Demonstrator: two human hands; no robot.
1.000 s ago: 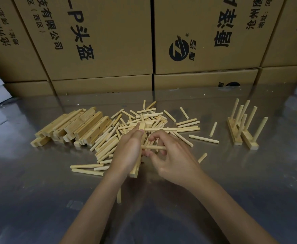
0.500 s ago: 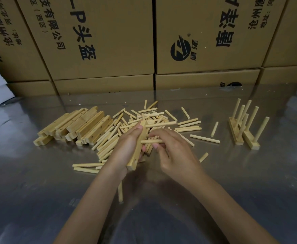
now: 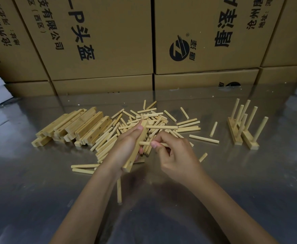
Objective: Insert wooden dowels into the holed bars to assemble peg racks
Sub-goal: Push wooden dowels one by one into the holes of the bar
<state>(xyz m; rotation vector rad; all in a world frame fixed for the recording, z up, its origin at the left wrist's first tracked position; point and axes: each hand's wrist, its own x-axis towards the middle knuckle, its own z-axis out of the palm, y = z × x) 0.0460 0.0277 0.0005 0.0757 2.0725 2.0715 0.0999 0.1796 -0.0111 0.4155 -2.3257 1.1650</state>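
At far left on the reflective grey metal tabletop [image 3: 29,199] lies our stock of pale square-section wooden bars with drilled holes [image 3: 77,128], stacked side by side, and just right of it the loose heap of short round wooden dowels [image 3: 154,118]. Over the heap, our left hand [image 3: 126,147] grips one holed wooden bar [image 3: 137,147], fingers curled round it. One dowel now stands seated near the bar's far end [image 3: 161,127], projecting rightward; half a second ago we were still working a dowel at this bar. Our right hand [image 3: 176,155] pinches a second round dowel [image 3: 145,143], its tip touching or just beside the bar's mid-length; whether it has entered a hole cannot be told. We judge this rack partly pegged, with a vacant hole showing at the near end. At far right stand two finished peg racks with upright dowels [image 3: 244,131]. Behind the table rises a wall of printed brown cardboard cartons [image 3: 109,41].
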